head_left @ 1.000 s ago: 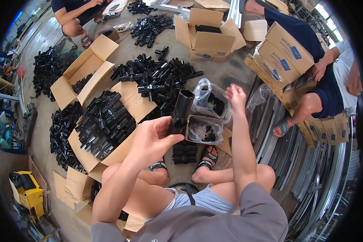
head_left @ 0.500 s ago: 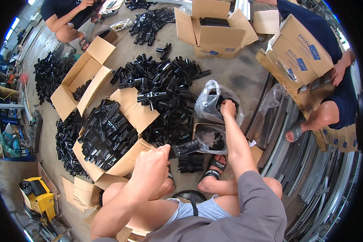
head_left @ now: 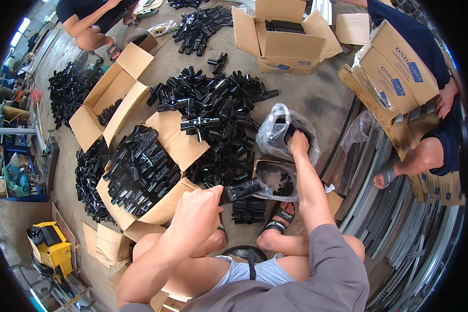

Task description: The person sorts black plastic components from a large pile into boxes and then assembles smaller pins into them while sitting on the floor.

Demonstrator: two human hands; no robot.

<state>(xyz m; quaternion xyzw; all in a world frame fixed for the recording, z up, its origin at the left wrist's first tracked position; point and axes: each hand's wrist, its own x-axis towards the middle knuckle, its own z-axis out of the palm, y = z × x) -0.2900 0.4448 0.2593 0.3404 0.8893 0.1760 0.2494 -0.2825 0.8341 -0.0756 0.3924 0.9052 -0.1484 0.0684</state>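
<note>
My left hand is closed around one end of a black metal pipe joint, which points to the right above the floor. My right hand reaches into the mouth of a clear plastic bag; its fingers are curled down among dark contents, and what they grip is hidden. Just nearer to me, a small box lined with clear plastic holds small black pieces. Between my feet lie more black joints, side by side. A large heap of similar joints lies beyond my left hand.
An open carton full of joints stands to the left, with another carton behind it. Far off is a third carton. At right, a person's hand is by a stacked carton; long metal profiles lie below.
The view has shifted slightly, so the scene sits a little lower and further right. My left hand keeps the joint; my right hand stays in the bag.
</note>
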